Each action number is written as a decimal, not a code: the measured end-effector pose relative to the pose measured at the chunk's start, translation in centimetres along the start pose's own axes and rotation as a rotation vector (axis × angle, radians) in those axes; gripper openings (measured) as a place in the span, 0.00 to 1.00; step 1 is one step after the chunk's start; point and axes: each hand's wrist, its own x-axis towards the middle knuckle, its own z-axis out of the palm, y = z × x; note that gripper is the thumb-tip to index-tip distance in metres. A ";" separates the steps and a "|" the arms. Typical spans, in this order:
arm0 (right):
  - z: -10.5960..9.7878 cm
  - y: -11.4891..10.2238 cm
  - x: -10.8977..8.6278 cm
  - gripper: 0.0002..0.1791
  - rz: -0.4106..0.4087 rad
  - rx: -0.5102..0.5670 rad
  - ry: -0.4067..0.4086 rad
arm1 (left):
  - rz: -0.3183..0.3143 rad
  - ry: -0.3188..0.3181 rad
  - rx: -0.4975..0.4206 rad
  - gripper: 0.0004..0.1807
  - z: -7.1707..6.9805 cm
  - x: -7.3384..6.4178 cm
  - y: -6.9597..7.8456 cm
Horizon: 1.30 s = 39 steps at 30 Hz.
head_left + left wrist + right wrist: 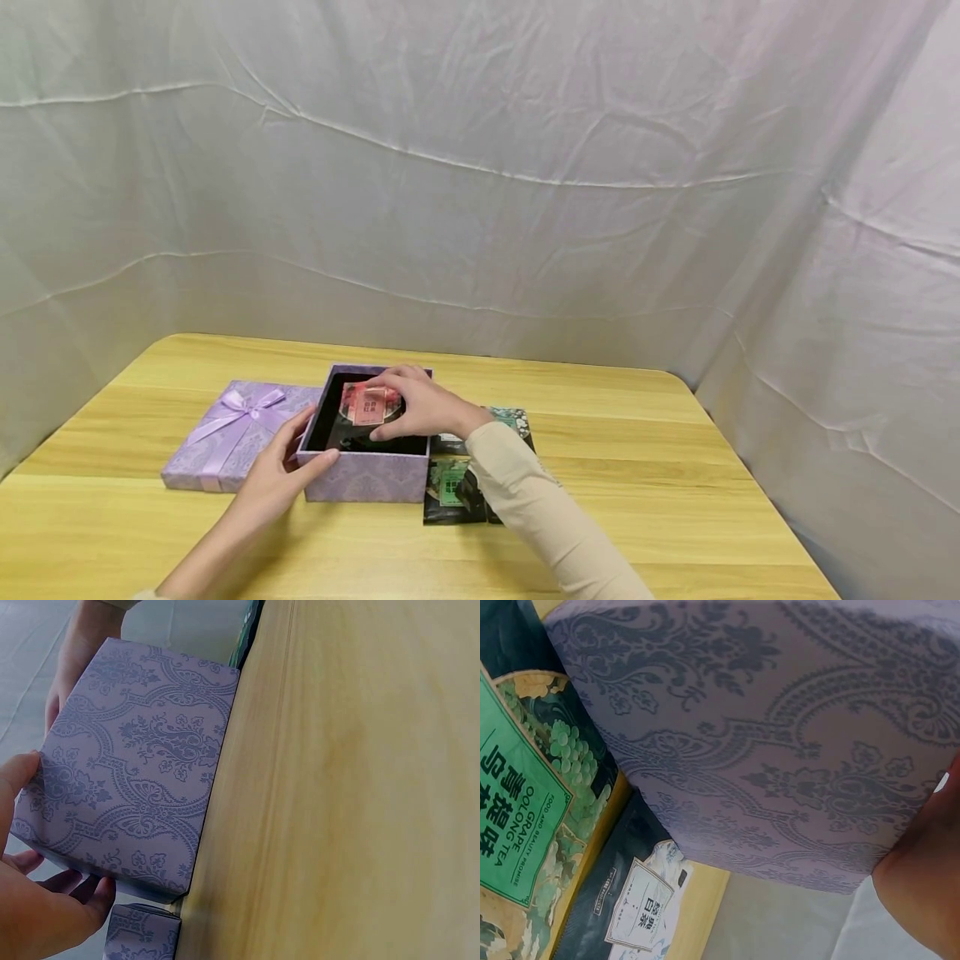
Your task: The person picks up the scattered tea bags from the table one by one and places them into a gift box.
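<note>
So the red-labelled packet (369, 408) was lying inside the purple box (367, 479), label up. The right hand (423, 404) reached in over the box's right wall, arched, with thumb and index finger apart on the packet. Couldn't tell if that was an actual pinch or just a touch. The left hand (273, 479) was gripping the box's near-left corner, thumb on the near wall, fingers round the left one.

My guess is the packet was super light and a bit floppy, with a slick skin that could slide under dry fingertips. I'd have taken it by two opposite edges, not the middle, since squeezing there might crumple it. The box looked like stiff board, fine to hold by a corner, but probably light enough to skid if bumped.

The lid (232, 437) with its bow was just left of the box; the green-labelled packet (525, 825) and white-labelled packet (641, 907) were right of it.
</note>
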 end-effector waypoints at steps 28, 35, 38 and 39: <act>-0.2 0.8 -1.1 0.27 -0.089 0.132 0.135 | 0.035 0.017 -0.021 0.39 0.2 -0.1 -0.1; -0.8 1.4 -2.9 0.26 -0.060 0.219 0.203 | 0.037 0.016 -0.012 0.40 0.1 -0.1 -0.1; -1.0 1.9 -3.8 0.26 -0.051 0.240 0.219 | 0.033 0.016 -0.010 0.40 0.0 -0.2 -0.1; -1.1 2.1 -4.1 0.27 -0.048 0.242 0.220 | 0.031 0.016 -0.011 0.40 0.0 -0.2 -0.1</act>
